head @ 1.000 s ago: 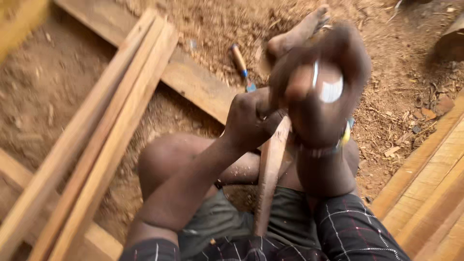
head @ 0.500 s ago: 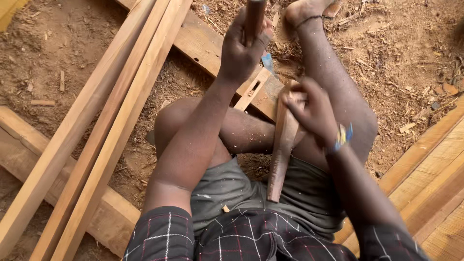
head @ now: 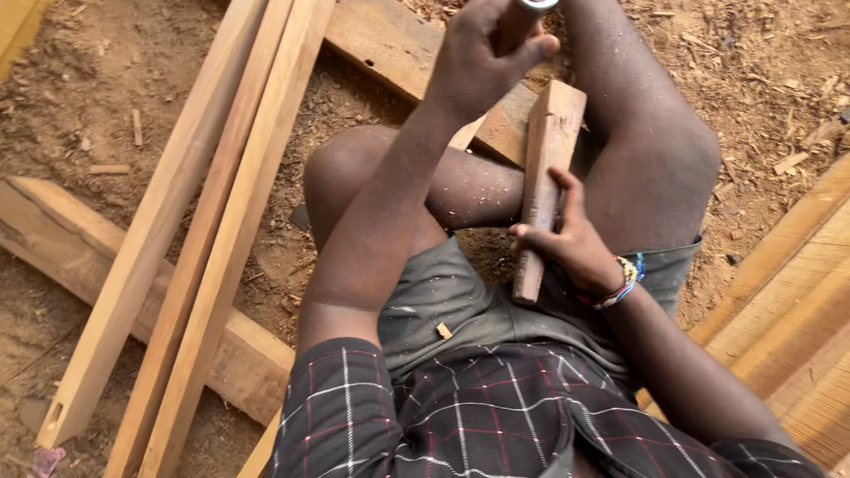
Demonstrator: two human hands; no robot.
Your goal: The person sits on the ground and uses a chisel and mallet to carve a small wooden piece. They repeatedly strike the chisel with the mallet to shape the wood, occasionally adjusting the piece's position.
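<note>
The wood block [head: 544,177] leans between the person's legs, one end by the lap. The right hand [head: 567,243] wraps around its lower part and holds it. The left hand [head: 482,62] is up high, closed tight around a tool handle [head: 518,22]. Long planks [head: 204,239] lie on the dirt ground [head: 80,97].

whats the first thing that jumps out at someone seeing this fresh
At centre, the right hand grips a short tapered wooden block standing between the person's bare legs. At the top edge, the left hand is raised, closed round a handle with a metal end. To the left, long wooden planks lie across the sawdust-strewn dirt ground.
</note>
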